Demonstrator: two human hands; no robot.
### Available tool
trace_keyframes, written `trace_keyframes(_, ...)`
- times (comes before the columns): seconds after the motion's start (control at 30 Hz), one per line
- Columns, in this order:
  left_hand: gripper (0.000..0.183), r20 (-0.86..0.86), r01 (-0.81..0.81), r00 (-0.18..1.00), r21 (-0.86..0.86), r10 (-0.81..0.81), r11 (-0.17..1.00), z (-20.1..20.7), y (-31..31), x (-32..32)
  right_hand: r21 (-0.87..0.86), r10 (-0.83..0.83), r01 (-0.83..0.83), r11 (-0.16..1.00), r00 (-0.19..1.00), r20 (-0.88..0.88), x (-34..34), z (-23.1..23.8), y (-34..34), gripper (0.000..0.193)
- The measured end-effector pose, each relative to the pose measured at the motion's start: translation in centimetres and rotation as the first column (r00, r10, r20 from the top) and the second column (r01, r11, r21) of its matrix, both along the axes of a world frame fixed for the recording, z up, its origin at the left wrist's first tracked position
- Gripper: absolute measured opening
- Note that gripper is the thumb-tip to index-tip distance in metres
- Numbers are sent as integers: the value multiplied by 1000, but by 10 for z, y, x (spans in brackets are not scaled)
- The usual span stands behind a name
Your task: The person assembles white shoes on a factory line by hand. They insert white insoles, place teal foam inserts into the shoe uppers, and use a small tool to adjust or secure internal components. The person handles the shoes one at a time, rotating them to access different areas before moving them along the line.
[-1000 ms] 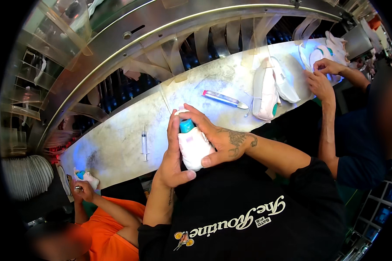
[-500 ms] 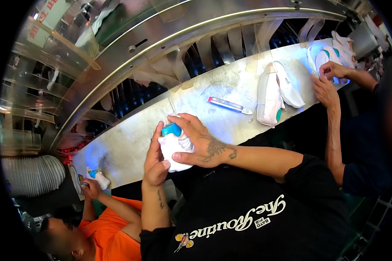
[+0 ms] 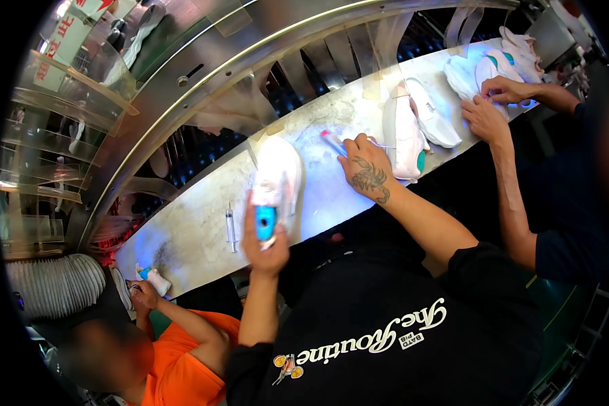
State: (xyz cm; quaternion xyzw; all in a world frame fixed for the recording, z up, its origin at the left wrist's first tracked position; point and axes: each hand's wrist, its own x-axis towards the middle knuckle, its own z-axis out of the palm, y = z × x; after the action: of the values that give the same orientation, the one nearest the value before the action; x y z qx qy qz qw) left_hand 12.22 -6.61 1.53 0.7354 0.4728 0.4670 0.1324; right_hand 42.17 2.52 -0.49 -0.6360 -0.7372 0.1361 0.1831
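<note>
A white shoe with a blue last in its opening is tilted up over the bench. My left hand grips it at the heel, fingers wrapped around the blue part. To its right, my right hand is closed around a slim white-and-blue tool with a pinkish-red end, just above the bench top. The fingers cover the tool's other end. A clear syringe lies on the bench left of the held shoe.
The pale bench runs across under a metal hood with hanging clear strips. White shoes lie at my right. A co-worker's hands handle shoes beyond them. Another person in orange works at the left, near a ribbed hose.
My right hand has left the shoe, moved right and closed on the slim tool. My left hand now holds the shoe alone, turned lengthwise. The syringe has come into sight on the bench.
</note>
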Motion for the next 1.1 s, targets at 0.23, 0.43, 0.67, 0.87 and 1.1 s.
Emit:
trace_keyframes(0.23,68,521,-69,810,-371,269,926,-42,-1,-3,139,-30,42,989,995,-92,-13,14,-19,49)
trace_keyframes(0.43,74,759,120,577,-445,303,887,-9,3,17,274,499,-417,867,724,-477,-80,12,-75,99)
trace_keyframes(0.67,70,520,325,847,-342,-110,882,14,-17,-8,-218,-130,-37,975,699,-703,-61,44,-42,89)
trace_keyframes(0.87,53,-367,-560,784,-69,501,826,-47,-25,-90,177,198,253,951,-60,-978,0,148,1,43)
trace_keyframes(1.1,29,-356,-579,776,-75,520,812,-76,-24,-126,711,463,396,581,557,-689,39,390,227,44)
